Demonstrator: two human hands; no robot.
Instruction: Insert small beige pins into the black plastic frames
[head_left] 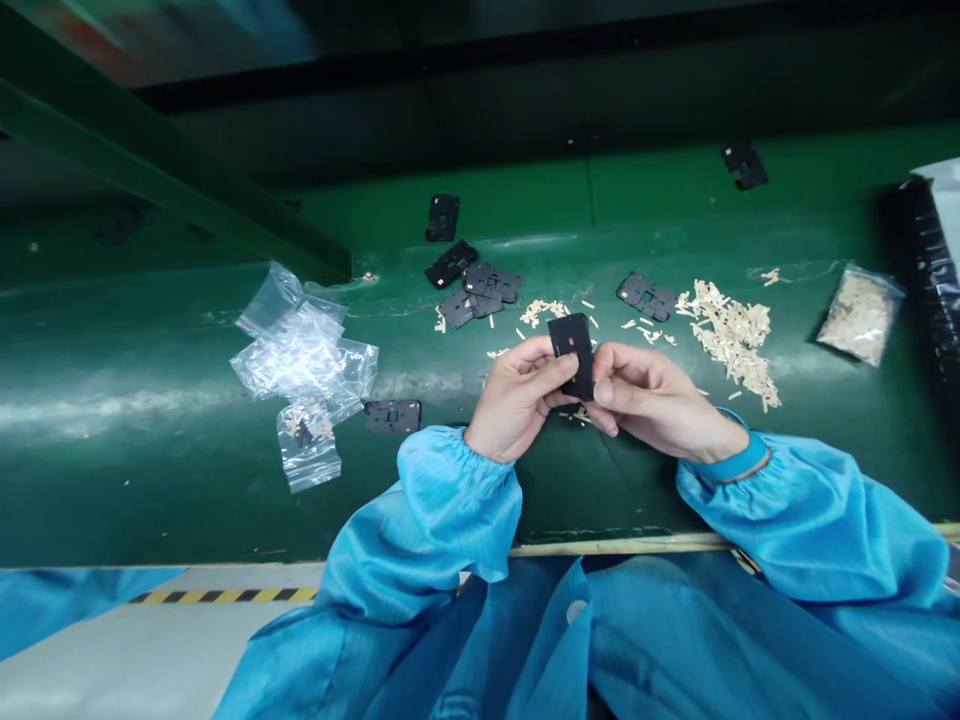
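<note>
My left hand (pixel 517 395) grips a black plastic plate (pixel 571 338) with small cutouts, its thumb lying across the face. The plate is held tilted up above the table. My right hand (pixel 652 400) is closed in a pinch at the plate's lower right edge. Whatever its fingertips hold is too small to make out. Below and behind the hands lie small cream-coloured strips (pixel 545 310). Several similar black plates (pixel 491 283) lie in a loose cluster beyond my left hand, and another plate (pixel 646 296) rests beyond my right hand.
Clear zip bags (pixel 296 345) are heaped at left, near a single plate (pixel 392 416). A large pile of cream strips (pixel 731 335) spreads at right, with a filled bag (pixel 860 315) farther out. A green post (pixel 225 205) slants in at left; black plastic wrapping (pixel 930 260) borders the far right.
</note>
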